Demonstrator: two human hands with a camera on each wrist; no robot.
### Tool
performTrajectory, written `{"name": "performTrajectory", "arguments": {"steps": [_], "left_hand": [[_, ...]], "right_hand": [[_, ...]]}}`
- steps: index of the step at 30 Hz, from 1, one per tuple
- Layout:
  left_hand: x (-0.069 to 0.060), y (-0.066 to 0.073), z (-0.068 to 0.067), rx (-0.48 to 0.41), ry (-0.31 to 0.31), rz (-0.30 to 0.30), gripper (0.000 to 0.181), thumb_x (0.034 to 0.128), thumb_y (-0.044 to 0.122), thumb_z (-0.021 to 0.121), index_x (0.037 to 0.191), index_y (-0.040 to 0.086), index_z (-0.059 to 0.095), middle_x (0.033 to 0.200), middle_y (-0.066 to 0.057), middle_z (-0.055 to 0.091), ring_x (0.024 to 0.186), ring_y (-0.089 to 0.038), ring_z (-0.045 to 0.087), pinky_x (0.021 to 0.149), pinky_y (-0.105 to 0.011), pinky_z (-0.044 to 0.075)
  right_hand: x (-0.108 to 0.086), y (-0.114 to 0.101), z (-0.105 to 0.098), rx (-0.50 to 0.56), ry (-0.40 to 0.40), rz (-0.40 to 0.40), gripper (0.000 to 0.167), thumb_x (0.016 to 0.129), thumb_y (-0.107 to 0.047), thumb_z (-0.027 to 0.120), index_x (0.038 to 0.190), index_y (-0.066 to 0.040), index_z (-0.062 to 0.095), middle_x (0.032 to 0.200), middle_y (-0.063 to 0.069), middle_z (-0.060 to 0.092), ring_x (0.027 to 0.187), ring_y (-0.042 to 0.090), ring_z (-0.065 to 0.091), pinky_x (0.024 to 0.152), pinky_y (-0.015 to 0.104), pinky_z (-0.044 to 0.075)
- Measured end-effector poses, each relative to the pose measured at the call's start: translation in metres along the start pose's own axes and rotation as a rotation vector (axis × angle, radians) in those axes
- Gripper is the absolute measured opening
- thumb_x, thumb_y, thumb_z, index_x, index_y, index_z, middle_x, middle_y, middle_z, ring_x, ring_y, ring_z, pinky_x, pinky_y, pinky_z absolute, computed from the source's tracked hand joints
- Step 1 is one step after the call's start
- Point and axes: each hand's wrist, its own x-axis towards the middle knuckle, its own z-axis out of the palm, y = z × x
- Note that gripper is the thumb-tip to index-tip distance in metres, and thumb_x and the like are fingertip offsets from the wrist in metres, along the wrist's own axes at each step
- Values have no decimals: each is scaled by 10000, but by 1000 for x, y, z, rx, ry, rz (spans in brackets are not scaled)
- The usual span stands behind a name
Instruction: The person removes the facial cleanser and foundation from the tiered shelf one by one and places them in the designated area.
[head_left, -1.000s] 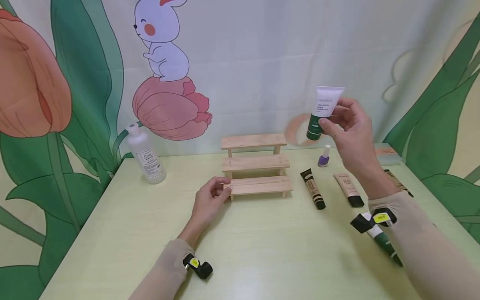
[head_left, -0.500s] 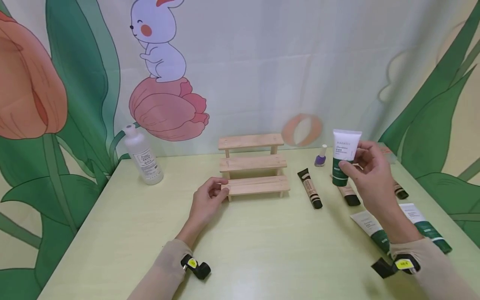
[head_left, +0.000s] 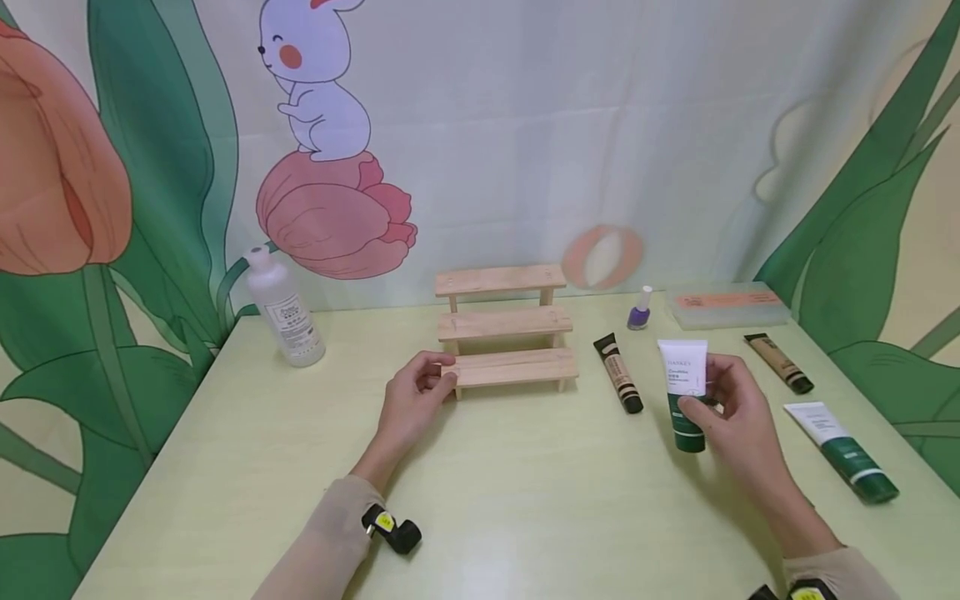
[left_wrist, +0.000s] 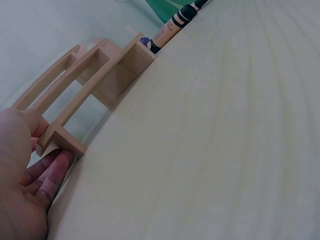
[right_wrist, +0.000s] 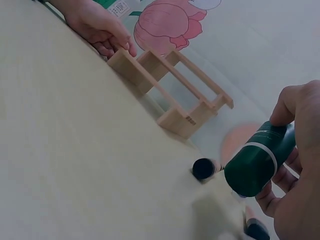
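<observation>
My left hand (head_left: 418, 398) pinches the left end of the lowest step of a three-tier wooden display stand (head_left: 510, 367). In the left wrist view, the thumb lies above that step and the fingers (left_wrist: 56, 175) are tucked beneath it. Toward the right, my right hand (head_left: 742, 417) holds a white squeeze tube (head_left: 684, 379) with a green lower part by its side, cap end down. In the right wrist view the tube's green cap (right_wrist: 250, 170) points toward the table, apparently just above it. Most of the right fingers are hidden behind the tube.
A black-and-tan tube (head_left: 619, 373) lies right of the stand, near a purple nail polish bottle (head_left: 639, 310). Further right are a plastic box (head_left: 727, 305), another tan tube (head_left: 780, 363) and a green-white tube (head_left: 842, 453). A white bottle (head_left: 287, 310) stands at left.
My right hand has lowered the green-white tube from high by the curtain, bringing it down and toward me. My left hand has stayed on the stand.
</observation>
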Motion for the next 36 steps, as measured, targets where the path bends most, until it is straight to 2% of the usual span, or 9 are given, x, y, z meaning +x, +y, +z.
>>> {"name": "performTrajectory", "arguments": {"steps": [7,13,17,21,27,36], "left_hand": [[0,2,0,9,-5,13,193,1073,191,756,1266,188,764,1115,-64,749,930,-213,701,784,-260,577],[0,0,2,-17,-20,10,197,1072,185,751,1269,190,766,1102,-78,736,911,-233,716,782,-277,608],[0,-1,2,-37,-18,5,197,1070,167,750,1265,186,769,1095,-86,731,910,-250,718,801,-300,639],[0,-2,3,-50,-16,-1,194,1071,163,750,1264,183,768,1102,-89,728,918,-249,713,821,-323,652],[-1,-2,3,-55,-18,-14,193,1073,156,749,1264,181,767,1118,-93,718,928,-245,693,830,-337,652],[-2,2,-1,-58,-12,-19,194,1074,151,748,1265,176,766,1108,-100,716,933,-265,699,843,-350,663]], "right_hand": [[-20,4,-2,-105,-68,114,555,1069,-94,739,1538,1,458,1382,159,610,1068,100,575,805,158,523],[-32,1,-7,-233,-253,222,656,1030,-185,823,1531,16,450,1348,210,638,1060,221,585,776,202,526],[-36,-1,-6,-268,-336,236,680,1007,-244,861,1521,16,499,1264,169,679,987,227,614,729,252,529],[-36,-1,-4,-302,-355,259,704,992,-291,878,1526,-1,522,1211,138,709,944,208,642,707,261,540],[-37,-2,-2,-325,-362,281,731,978,-342,892,1525,-19,531,1203,129,718,966,205,686,719,265,571],[-41,-6,0,-356,-358,200,709,979,-368,889,1514,-40,557,1156,90,738,952,187,711,702,272,588]]}}
